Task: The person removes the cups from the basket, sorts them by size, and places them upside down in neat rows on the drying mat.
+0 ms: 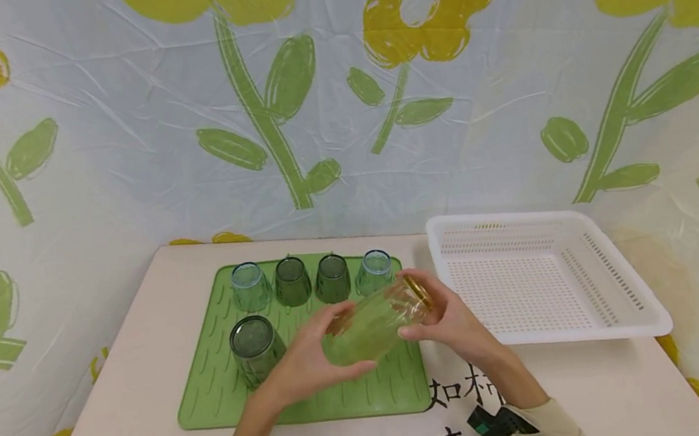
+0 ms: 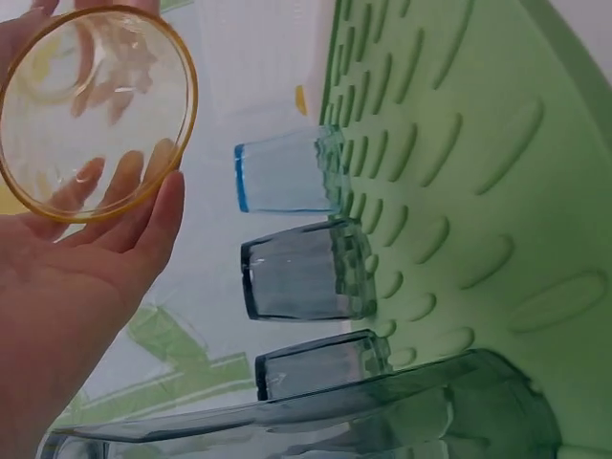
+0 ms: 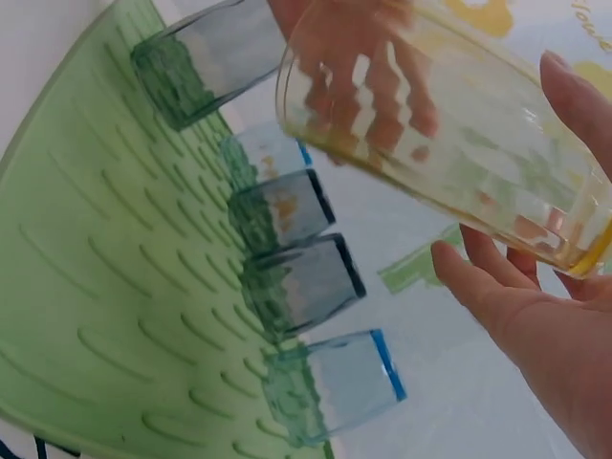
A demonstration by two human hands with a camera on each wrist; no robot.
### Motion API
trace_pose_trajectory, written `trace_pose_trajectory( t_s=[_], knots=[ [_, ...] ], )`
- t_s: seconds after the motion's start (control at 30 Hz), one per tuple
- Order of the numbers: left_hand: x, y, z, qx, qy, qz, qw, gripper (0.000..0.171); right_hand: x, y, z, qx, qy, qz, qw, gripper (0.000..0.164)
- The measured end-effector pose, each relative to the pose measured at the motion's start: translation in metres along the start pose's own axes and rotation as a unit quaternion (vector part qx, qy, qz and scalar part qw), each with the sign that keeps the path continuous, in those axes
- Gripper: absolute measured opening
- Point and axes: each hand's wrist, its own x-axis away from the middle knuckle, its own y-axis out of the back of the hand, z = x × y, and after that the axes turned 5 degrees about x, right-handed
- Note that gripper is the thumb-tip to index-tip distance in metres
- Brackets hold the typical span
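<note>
A clear yellow-tinted drinking glass [image 1: 371,326] is held sideways, tilted, above the green mat [image 1: 213,393]. My left hand [image 1: 306,362] grips its left end, thumb and fingers spread around it. Around the amber-edged right end curl the fingers and thumb of my right hand [image 1: 444,316]. The left wrist view looks into the glass [image 2: 191,115] through a round amber rim, with fingers visible through it. A large dark-tinted glass [image 1: 254,343] stands on the mat beside my left wrist.
Along the mat's back edge stand two blue-edged glasses [image 1: 250,288] and two dark grey ones [image 1: 292,282]. A white perforated plastic basket [image 1: 626,324] sits to the right of the mat. Behind the table [image 1: 127,398] hangs a flower-printed cloth [image 1: 162,125].
</note>
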Motion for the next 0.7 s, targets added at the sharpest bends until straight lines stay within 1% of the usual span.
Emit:
trace_pose_trajectory(
  t_s=[0.1, 0.2, 0.33, 0.47, 0.7],
  knots=[
    [0.0, -0.003, 0.005, -0.011, -0.008, 0.006, 0.9999, 0.089, -0.003, -0.005, -0.001, -0.028, 0.013, 0.003, 1.0, 0.083],
    [0.0, -0.005, 0.009, -0.007, -0.014, 0.006, 0.9999, 0.089, -0.007, -0.01, -0.003, -0.047, 0.029, 0.002, 0.998, 0.082],
    [0.0, -0.007, 0.014, -0.009, -0.008, 0.004, 0.9999, 0.089, -0.011, -0.015, -0.007, -0.05, 0.05, 0.005, 0.997, 0.081],
    [0.0, -0.008, 0.02, -0.016, 0.006, 0.006, 0.9998, 0.091, -0.014, -0.019, -0.009, -0.023, 0.06, 0.003, 0.998, 0.08],
    [0.001, -0.012, 0.029, -0.022, 0.028, 0.019, 0.9992, 0.099, -0.017, -0.022, -0.012, 0.058, 0.079, -0.005, 0.995, 0.079]
  ],
)
